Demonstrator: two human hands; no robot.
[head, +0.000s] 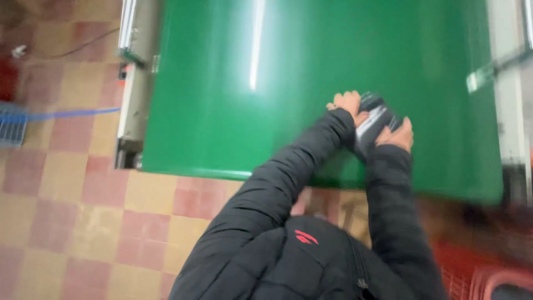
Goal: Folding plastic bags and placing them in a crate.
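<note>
Both of my hands grip one small dark, shiny object (pixel 375 118) over the near part of a green conveyor belt (pixel 250 83). My left hand (pixel 348 104) clasps its left side. My right hand (pixel 395 135) holds its right side. The picture is blurred, so I cannot tell what kind of object it is. Black jacket sleeves cover both arms down to the wrists.
The belt runs in a grey metal frame (pixel 133 83) on the left and another rail (pixel 513 100) on the right. Below lies a red and yellow checkered tile floor (pixel 72 211). A red plastic crate (pixel 488 272) stands at lower right. A blue strap (pixel 66 114) crosses the floor at left.
</note>
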